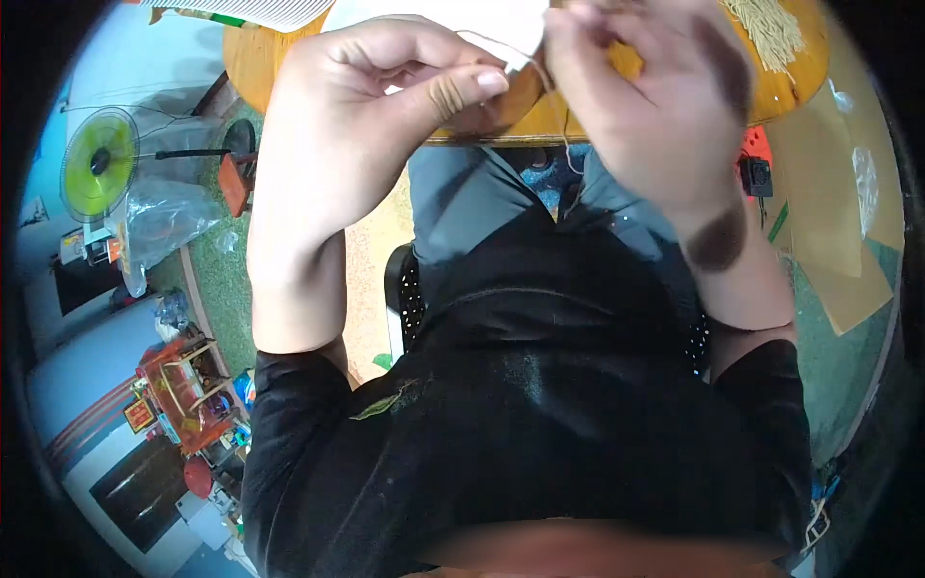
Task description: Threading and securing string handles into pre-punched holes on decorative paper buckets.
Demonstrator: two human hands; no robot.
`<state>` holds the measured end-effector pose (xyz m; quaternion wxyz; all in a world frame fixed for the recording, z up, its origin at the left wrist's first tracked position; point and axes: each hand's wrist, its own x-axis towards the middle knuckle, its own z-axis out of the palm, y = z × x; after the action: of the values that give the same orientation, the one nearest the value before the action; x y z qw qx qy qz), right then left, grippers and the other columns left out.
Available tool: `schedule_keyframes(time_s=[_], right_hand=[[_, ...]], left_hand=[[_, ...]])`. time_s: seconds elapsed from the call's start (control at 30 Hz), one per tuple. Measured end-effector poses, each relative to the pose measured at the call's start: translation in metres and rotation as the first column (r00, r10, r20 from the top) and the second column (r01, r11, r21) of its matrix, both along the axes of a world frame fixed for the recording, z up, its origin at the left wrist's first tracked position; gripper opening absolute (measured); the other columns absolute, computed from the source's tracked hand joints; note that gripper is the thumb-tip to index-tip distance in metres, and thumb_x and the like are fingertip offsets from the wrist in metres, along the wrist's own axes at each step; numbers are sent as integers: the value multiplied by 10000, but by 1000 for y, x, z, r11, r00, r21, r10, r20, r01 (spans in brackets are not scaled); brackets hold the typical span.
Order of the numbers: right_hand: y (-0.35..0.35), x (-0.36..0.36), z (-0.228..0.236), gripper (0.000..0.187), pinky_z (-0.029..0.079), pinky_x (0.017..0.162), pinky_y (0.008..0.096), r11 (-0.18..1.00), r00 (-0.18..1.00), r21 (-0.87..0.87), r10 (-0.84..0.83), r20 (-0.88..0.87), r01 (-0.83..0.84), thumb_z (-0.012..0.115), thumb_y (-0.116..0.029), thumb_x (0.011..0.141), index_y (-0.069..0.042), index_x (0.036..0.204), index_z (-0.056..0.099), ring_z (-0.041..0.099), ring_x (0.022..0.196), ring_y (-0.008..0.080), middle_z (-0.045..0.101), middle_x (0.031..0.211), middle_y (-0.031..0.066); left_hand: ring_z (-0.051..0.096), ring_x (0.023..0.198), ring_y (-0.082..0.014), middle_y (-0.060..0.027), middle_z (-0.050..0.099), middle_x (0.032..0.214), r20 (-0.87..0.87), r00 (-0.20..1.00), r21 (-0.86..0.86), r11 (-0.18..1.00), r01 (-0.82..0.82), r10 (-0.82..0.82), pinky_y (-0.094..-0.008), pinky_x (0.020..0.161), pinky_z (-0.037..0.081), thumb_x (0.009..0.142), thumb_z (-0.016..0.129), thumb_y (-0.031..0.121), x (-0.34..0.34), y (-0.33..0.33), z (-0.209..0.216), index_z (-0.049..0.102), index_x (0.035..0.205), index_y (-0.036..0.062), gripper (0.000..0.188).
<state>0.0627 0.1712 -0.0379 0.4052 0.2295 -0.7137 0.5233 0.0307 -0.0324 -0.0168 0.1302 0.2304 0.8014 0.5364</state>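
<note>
My left hand [371, 116] is raised over the near edge of the table, its thumb and forefinger pinched together. A thin beige cord [550, 82] arcs from the left fingers across the gap between my hands, and its loose end dangles below the table edge. Beyond the cord, my right hand [655, 116] is curled with thumb and fingertips close together. Its fingers are blurred, so what they pinch cannot be made out. White paper [434, 12] lies on the table behind my left hand.
The rounded wooden table [252, 63] carries a bundle of beige cords [768, 37] at the right and a white ribbed sheet [265, 10] at the far left. On the floor side stand a green fan [100, 164] and clear plastic bags [164, 226]. Flattened cardboard [819, 193] lies at the right.
</note>
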Motion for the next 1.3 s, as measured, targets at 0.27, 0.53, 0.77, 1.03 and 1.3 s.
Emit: schedule_keyframes(time_s=[0.27, 0.53, 0.77, 1.03, 1.3], right_hand=[[-26, 16, -56, 197, 518, 687, 173, 905, 891, -377, 324, 319, -194, 731, 95, 907, 52, 1085, 658, 661, 762, 47, 706, 872, 48], [-30, 7, -64, 91, 521, 692, 177, 933, 872, -301, 308, 379, -199, 666, 95, 953, 47, 1029, 648, 670, 811, 56, 700, 910, 60], [-36, 4, -70, 85, 508, 672, 181, 831, 877, -483, 423, 227, -276, 632, 104, 964, 30, 1005, 639, 648, 820, 47, 673, 954, 52], [-24, 3, -80, 165, 525, 612, 220, 998, 992, 20, -65, -106, 67, 772, 25, 816, -46, 933, 679, 622, 680, 99, 702, 1021, 72], [-27, -2, -88, 120, 578, 623, 251, 970, 991, -224, 115, 67, -98, 765, -7, 883, -19, 980, 696, 716, 668, 108, 755, 842, 51]], left_hand=[[716, 962, -187, -119, 739, 1058, -98, 995, 119, 992, 41, -29, -298, 876, 575, 921, 755, 21, -13, -1, -14, 745, 1048, -60, 151], [711, 959, -162, -103, 745, 1044, -101, 993, 125, 991, -46, 59, -277, 883, 567, 930, 742, 11, -7, 1, -12, 743, 1146, -49, 224], [695, 846, -106, -85, 742, 964, 289, 930, 208, 934, -291, 225, -223, 733, 561, 938, 692, -71, 9, 22, 13, 722, 1102, -91, 167], [683, 825, -89, -94, 745, 965, 133, 959, 104, 958, -266, 251, -216, 720, 553, 917, 722, -62, 4, 30, 5, 726, 1088, -87, 172], [681, 798, -89, -81, 735, 916, -121, 993, 526, 849, 54, 12, -214, 732, 561, 901, 736, -73, -15, 36, -14, 684, 1097, -86, 203]])
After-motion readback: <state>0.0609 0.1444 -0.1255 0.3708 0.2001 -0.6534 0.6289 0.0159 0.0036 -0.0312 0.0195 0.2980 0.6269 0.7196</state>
